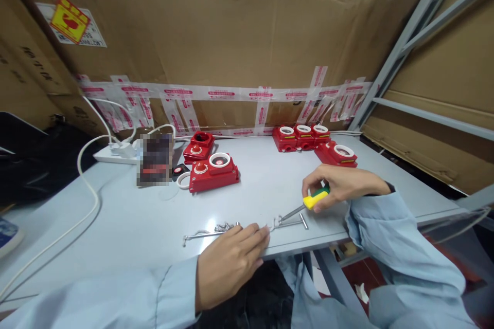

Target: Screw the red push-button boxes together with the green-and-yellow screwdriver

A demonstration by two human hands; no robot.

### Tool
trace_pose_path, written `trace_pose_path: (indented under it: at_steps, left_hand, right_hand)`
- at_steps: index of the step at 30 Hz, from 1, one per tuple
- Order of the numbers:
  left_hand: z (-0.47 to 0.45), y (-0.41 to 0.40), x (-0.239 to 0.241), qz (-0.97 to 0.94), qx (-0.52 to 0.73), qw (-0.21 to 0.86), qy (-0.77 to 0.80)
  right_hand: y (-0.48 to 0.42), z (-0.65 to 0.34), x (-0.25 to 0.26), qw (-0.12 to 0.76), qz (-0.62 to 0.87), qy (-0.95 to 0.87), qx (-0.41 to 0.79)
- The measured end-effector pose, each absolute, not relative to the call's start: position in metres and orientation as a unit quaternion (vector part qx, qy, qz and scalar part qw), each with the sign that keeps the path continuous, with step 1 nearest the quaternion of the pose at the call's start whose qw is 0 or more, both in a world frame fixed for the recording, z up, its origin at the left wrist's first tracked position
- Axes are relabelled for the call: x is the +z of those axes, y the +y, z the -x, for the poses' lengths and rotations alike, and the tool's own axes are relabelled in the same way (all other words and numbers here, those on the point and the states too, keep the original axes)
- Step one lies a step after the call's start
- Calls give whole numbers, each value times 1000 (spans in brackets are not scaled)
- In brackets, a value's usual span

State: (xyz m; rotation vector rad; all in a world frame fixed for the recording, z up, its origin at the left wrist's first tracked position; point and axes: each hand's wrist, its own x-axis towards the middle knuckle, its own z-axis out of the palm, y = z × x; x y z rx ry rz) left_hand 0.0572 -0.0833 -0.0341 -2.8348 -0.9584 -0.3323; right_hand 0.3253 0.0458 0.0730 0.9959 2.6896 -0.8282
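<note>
My right hand point(334, 185) is closed around a screwdriver point(316, 198) with a yellow and green handle. Its shaft slants down to the left, and the tip meets a small metal fitting point(278, 220) at the end of a little T-headed metal hammer point(291, 223) lying on the table. Pressed to the tabletop, my left hand point(233, 262) has its fingertips closed at the near end of that hammer; what lies under them is partly hidden. Just behind that hand are a second T-headed metal hammer point(203, 236) and a pile of small metal parts point(224, 226).
On the table point(127, 231), two red housings point(214, 180) stand left of centre by a loose white ring point(183, 180). Several more red housings point(303, 139) are at the back right. A power strip point(116, 153) with white cables sits left. Cardboard point(231, 25) walls the back; a metal frame point(409, 46) rises right.
</note>
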Motion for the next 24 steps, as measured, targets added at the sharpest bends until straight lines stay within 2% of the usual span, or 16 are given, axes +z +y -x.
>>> trace_pose_path:
  at_steps: [4,9,14,20,24]
  left_hand:
    - [-45,-86,-30,936,-123,60,-325]
    - [-32,-83,-15,934,-136,-20,-329]
    - [-12,-62,4,910,-149,-76,-380]
    - [6,-46,13,892,-60,-166,-417]
    - [3,-50,10,882,-48,-197,-426]
  right_hand:
    - [49,-313,69,70,-316,904,-278]
    - [53,-301,68,76,-296,910,-280]
    - [52,-296,80,77,-305,922,-226]
    - [48,-297,94,104,-307,921,-216]
    - [43,-301,100,100,-338,912,-208]
